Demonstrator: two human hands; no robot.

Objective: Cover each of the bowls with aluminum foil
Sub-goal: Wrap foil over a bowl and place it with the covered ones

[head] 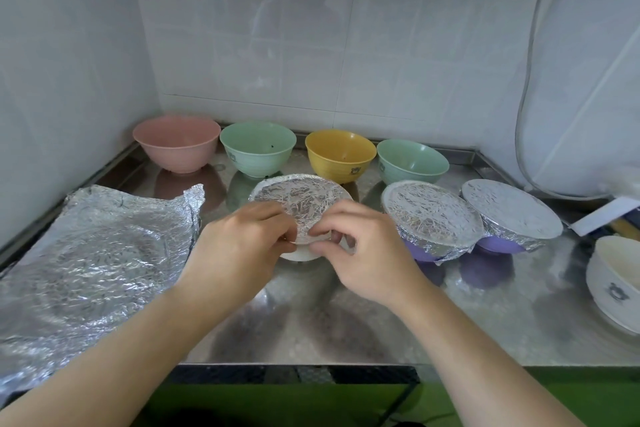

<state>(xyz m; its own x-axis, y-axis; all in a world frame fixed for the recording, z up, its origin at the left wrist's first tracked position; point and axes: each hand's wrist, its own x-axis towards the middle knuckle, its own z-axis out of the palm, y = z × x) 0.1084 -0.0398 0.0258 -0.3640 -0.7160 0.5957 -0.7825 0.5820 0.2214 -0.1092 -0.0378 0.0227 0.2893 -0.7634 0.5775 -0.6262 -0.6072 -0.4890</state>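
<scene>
Both hands [239, 243] [360, 253] pinching foil [298, 199] at white bowl's [294, 255] near rim.

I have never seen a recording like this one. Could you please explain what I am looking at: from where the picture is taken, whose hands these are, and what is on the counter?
There is one picture, from a camera on a person's head, looking down at their bare hands. No robot is present. The left hand and right hand pinch foil at the near rim of a foil-covered white bowl on a metal counter. Two purple bowls to the right are already covered. Behind stand four open bowls: pink, green, yellow, green. A loose foil sheet lies left; another white bowl sits uncovered at the right edge.
</scene>
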